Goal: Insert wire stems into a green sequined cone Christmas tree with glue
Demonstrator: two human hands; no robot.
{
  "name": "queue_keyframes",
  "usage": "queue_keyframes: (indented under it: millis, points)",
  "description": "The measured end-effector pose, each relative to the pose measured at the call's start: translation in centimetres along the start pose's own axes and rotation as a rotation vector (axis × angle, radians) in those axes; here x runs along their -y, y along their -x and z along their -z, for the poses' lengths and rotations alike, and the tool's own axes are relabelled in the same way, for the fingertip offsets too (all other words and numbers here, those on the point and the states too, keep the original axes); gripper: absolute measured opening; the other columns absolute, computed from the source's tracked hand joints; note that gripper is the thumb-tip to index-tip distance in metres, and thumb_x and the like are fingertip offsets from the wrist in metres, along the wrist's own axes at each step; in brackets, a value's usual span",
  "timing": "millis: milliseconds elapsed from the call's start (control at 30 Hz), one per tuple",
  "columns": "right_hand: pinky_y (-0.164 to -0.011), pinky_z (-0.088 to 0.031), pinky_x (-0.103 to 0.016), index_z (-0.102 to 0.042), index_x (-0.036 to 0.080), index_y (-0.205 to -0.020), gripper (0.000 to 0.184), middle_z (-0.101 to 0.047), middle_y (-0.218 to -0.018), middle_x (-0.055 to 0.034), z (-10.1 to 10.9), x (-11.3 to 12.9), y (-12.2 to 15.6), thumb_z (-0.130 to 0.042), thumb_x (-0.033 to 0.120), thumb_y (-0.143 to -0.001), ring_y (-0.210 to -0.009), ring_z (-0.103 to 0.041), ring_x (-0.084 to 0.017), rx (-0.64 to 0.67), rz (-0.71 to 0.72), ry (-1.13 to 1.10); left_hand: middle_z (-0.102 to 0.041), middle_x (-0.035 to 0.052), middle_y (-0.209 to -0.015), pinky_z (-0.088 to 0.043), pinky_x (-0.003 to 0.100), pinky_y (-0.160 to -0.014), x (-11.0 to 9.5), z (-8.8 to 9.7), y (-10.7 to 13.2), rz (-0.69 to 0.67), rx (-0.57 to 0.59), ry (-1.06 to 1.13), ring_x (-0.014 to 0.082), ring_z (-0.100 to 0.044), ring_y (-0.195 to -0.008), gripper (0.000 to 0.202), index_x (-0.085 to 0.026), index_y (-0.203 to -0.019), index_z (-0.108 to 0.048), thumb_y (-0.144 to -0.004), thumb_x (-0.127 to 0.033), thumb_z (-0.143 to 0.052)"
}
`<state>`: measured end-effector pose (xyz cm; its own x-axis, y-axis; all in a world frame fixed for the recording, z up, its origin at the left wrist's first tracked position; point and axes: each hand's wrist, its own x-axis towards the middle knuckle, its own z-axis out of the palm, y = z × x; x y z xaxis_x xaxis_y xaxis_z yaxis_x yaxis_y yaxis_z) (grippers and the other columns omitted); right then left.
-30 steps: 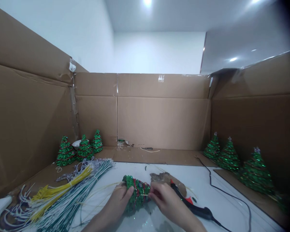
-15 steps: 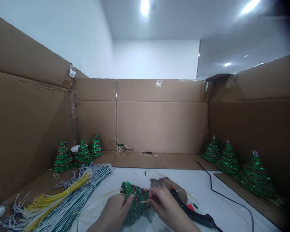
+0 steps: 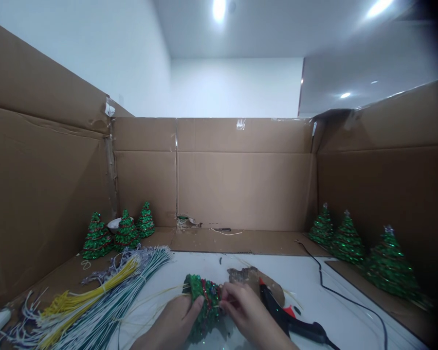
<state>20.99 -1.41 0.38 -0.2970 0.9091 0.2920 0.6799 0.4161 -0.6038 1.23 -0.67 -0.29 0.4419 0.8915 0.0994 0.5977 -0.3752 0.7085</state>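
A small green tinsel Christmas tree [image 3: 209, 302] with red garland lies on its side low in the middle of the view. My left hand [image 3: 178, 316] grips it from the left, thumb pressed on its near face. At the tree's right end, my right hand [image 3: 237, 304] pinches with thumb and fingertips. What lies between those fingertips is too small to make out. Thin pale yellow strands [image 3: 160, 294] stick out leftward from the tree. Just right of my right hand rests a black glue gun [image 3: 284, 311] with a red tip.
A brown, glue-stained piece [image 3: 272, 287] lies behind the glue gun. Bundles of white-green wires [image 3: 131, 291] and yellow wires [image 3: 95, 289] spread at left. Finished-looking trees stand at left [image 3: 126, 233] and right [image 3: 346, 240]. A black cord [image 3: 332, 289] crosses the right side. Cardboard walls [image 3: 241, 184] enclose the table.
My right hand has shifted slightly left along the tree, its fingertips still pinched. My left hand keeps its hold on the tree. The view has moved a little.
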Motion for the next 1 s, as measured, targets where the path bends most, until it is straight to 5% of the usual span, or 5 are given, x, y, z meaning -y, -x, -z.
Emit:
queue_keyframes:
  millis: [267, 433, 733, 1000]
  points:
    - [-0.057, -0.03, -0.023, -0.051, 0.019, -0.07, 0.015, -0.057, -0.065, -0.0002, 0.8, -1.0, 0.0, -0.048, 0.021, -0.085, -0.061, -0.05, -0.016, -0.011, 0.0, -0.006, -0.066, 0.0055, -0.083, -0.041, 0.026, -0.074, 1.3, -0.8, -0.7, -0.003, -0.087, 0.135, 0.0186, -0.054, -0.077, 0.051, -0.016, -0.079, -0.06, -0.089, -0.054, -0.027]
    - [-0.059, -0.031, -0.024, -0.051, 0.019, -0.073, 0.016, -0.059, -0.069, -0.0014, -1.0, -0.5, 0.0, -0.045, 0.017, -0.087, -0.066, -0.051, -0.017, -0.078, 0.02, 0.045, -0.066, 0.0061, -0.08, -0.042, 0.027, -0.073, 2.1, -1.7, -1.1, 0.02, -0.147, 0.179, 0.0196, -0.054, -0.077, 0.055, -0.015, -0.076, -0.06, -0.089, -0.055, -0.026]
    - [-0.07, -0.031, -0.028, -0.05, 0.018, -0.066, 0.025, -0.055, -0.065, -0.0015, -1.2, 0.2, 0.2, -0.046, 0.023, -0.091, -0.071, -0.05, -0.018, -0.18, 0.12, 0.321, -0.067, 0.0077, -0.076, -0.044, 0.03, -0.076, 1.8, -0.9, -1.7, 0.013, -0.068, 0.315, 0.0214, -0.056, -0.076, 0.057, -0.012, -0.077, -0.064, -0.087, -0.056, -0.029]
    - [-0.056, -0.026, -0.024, -0.043, 0.019, -0.062, 0.029, -0.046, -0.057, 0.0022, -2.4, -0.4, -0.4, -0.041, 0.026, -0.09, -0.056, -0.042, -0.013, -0.144, 0.035, 0.008, -0.069, 0.0096, -0.088, -0.041, 0.031, -0.087, 1.4, -0.8, -2.1, 0.061, -0.03, 0.466, 0.0225, -0.059, -0.087, 0.056, -0.011, -0.089, -0.066, -0.085, -0.058, -0.035]
